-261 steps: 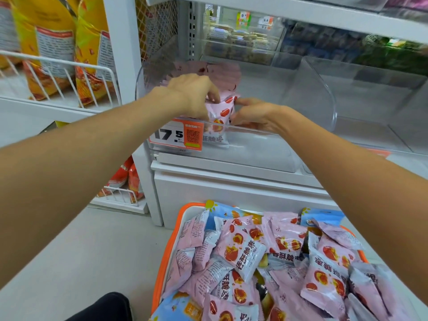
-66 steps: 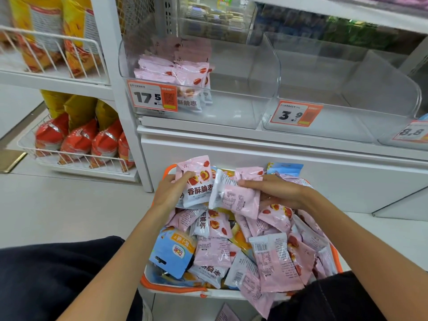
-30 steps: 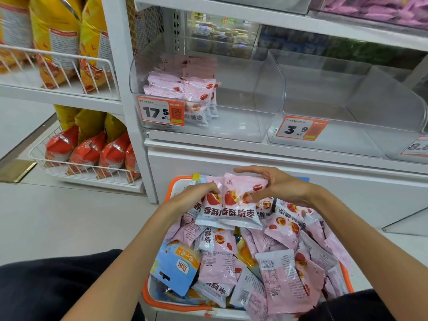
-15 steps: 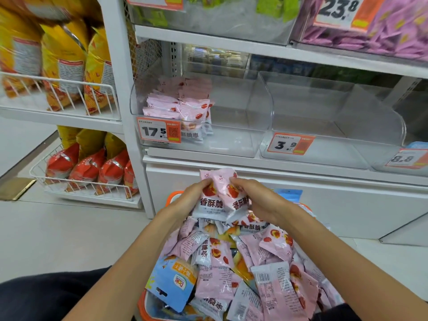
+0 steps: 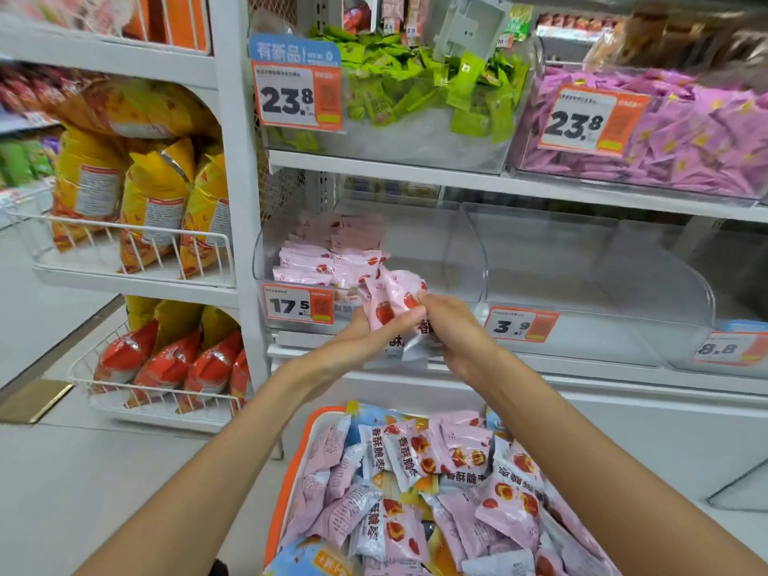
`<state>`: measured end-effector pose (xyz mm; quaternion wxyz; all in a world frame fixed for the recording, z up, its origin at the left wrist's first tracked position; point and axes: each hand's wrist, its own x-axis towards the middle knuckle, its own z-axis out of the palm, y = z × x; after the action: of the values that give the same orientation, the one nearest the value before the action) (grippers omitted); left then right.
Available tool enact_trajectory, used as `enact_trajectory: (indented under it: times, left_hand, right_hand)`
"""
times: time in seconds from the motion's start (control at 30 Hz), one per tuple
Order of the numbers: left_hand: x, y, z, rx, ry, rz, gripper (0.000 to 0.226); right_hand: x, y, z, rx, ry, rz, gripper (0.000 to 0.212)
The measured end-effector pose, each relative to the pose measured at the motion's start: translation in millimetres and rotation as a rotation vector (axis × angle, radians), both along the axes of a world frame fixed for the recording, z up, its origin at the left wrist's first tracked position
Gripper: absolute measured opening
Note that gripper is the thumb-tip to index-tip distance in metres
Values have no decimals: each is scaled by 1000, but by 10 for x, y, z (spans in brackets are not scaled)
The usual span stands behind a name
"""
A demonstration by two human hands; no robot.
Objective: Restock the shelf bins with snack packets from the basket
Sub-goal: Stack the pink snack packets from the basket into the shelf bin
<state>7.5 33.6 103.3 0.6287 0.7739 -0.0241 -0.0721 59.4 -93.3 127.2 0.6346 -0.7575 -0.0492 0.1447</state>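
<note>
— Both hands have come up since half a second ago: the pink packets (image 5: 388, 299) they hold now sit in front of the clear bin (image 5: 436, 259) priced 17.5, well above the basket (image 5: 286, 484).

— Who holds what?

— The left hand (image 5: 365, 336) has its fingers curled under the bunch, thumb across a packet's front; the right hand (image 5: 453, 326) pinches the same bunch from the other side. Both are grasping, neither released.

— Are they in the bin yet?

— No, they sit just at its front lip. A stack of pink packets (image 5: 320, 264) already lies at the bin's left end.

— And the view?

— It has tilted up too: upper bins of green packets (image 5: 415, 85) and purple packets (image 5: 685, 135), each tagged 23.8, now show. The neighbouring bin (image 5: 582, 264) carries a 3.9 tag.
</note>
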Motion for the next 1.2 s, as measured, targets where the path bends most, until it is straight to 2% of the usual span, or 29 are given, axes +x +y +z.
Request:
enact_trajectory:
  times: [0.1, 0.17, 0.23, 0.33, 0.4, 0.47, 0.53, 0.67, 0.77, 0.9, 0.97, 1.07, 1.17, 1.2]
  left_hand:
    - [169, 119, 315, 84, -89, 5, 18]
    - [345, 268, 423, 171, -106, 42, 8]
    - [517, 435, 478, 257, -90, 82, 25]
    - [739, 578, 557, 345, -46, 73, 61]
    - [886, 596, 605, 359, -42, 29, 62]
    - [1024, 597, 650, 390, -55, -12, 61]
    - [1204, 596, 666, 401, -48, -34, 62]
    - [1564, 560, 627, 496, 16, -100, 101]
    - [1815, 556, 594, 642, 62, -99, 113]
    - [2146, 536, 541, 856, 91, -46, 110]
    - [2320, 523, 519, 922, 121, -58, 96]
    - [2562, 527, 471, 1005, 189, -94, 79]
    - [2726, 564, 429, 1099, 54, -41, 95]
    - [2795, 608, 398, 1121, -29, 15, 98]
  right_hand:
    - [191, 175, 226, 37, -31, -43, 32]
    - [341, 252, 320, -8, -41, 7, 34]
    - [475, 265, 397, 12, -17, 149, 31]
    - [672, 165, 476, 90, 63, 348, 24]
    - [835, 62, 500, 106, 114, 409, 32]
    - [961, -1, 513, 124, 160, 450, 31]
    - [1087, -3, 481, 77, 140, 414, 29]
    - [1305, 38, 337, -30, -4, 195, 30]
    - [1439, 73, 249, -99, -94, 115, 36]
    - [1698, 193, 136, -260, -126, 19, 54]
    - [1829, 257, 107, -277, -140, -49, 55]
    - [2023, 364, 76, -272, -120, -58, 43]
    - [2132, 480, 56, -316, -10, 49, 17]
    - [2216, 513, 12, -309, -6, 41, 19]
